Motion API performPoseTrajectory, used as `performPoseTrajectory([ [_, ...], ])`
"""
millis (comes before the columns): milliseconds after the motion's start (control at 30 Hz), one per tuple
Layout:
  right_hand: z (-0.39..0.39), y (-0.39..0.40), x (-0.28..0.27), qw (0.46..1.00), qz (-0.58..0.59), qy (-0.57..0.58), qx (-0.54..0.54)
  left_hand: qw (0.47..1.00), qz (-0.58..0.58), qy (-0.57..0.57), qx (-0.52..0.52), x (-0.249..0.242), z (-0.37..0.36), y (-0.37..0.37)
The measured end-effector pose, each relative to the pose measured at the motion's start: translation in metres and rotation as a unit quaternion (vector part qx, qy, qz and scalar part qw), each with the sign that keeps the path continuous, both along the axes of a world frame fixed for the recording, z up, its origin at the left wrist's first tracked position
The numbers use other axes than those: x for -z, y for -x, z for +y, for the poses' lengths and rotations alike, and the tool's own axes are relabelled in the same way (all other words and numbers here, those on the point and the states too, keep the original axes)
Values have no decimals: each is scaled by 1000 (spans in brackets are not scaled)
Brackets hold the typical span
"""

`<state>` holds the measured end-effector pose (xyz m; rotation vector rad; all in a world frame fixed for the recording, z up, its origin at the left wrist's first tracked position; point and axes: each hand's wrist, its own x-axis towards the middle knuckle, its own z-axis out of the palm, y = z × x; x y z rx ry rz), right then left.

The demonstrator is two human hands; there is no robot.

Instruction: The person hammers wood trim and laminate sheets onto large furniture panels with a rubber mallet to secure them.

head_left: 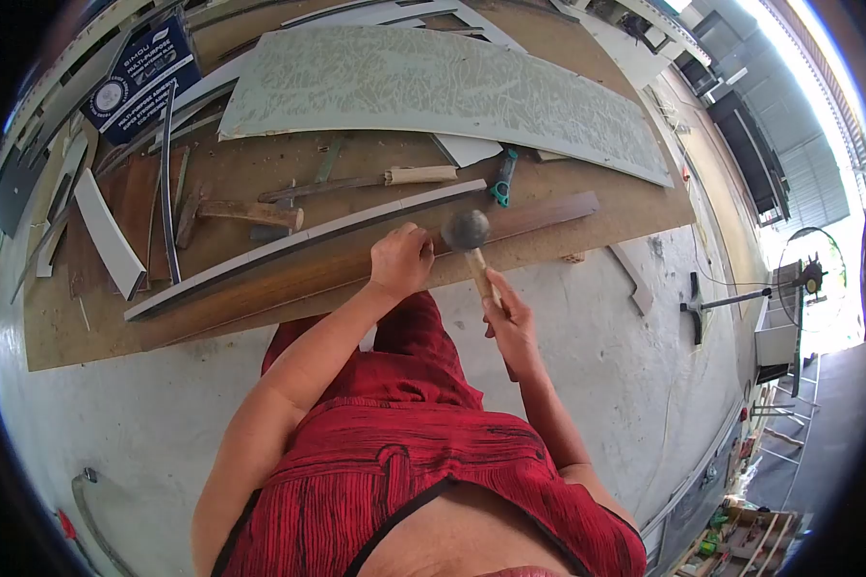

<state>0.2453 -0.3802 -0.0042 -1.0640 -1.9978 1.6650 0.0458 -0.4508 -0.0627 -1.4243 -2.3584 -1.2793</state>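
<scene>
My left hand (401, 260) is closed above the dark brown wooden strip (327, 282), its fingers curled together near the strip's middle; what they hold, if anything, is too small to tell. In my right hand (512, 322) is the wooden handle of a mallet (467, 231). The mallet's round, dark head is over the brown strip, just right of my left hand. Behind the brown strip, and roughly along it, lies a long pale strip (308, 234) with a dark edge.
On the brown table (77, 338) lie a wooden-handled hammer (245, 213), teal-handled scissors (503, 181), a chisel-like tool (420, 175) and a large patterned panel (433, 87). A dark blue box (144, 82) stands at the back left. A fan (811, 274) stands at the right.
</scene>
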Motion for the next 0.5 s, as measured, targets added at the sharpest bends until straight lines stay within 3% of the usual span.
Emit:
performPoseTrajectory([
  [167,2,2,-4,999,-20,29,-5,1000,15,-3,-6,-6,-2,-2],
  [300,2,-4,-6,991,65,111,28,1000,2,17,10,-6,2,0],
  [500,27,-16,1,991,67,55,104,996,1,60,71,-13,29,-7],
])
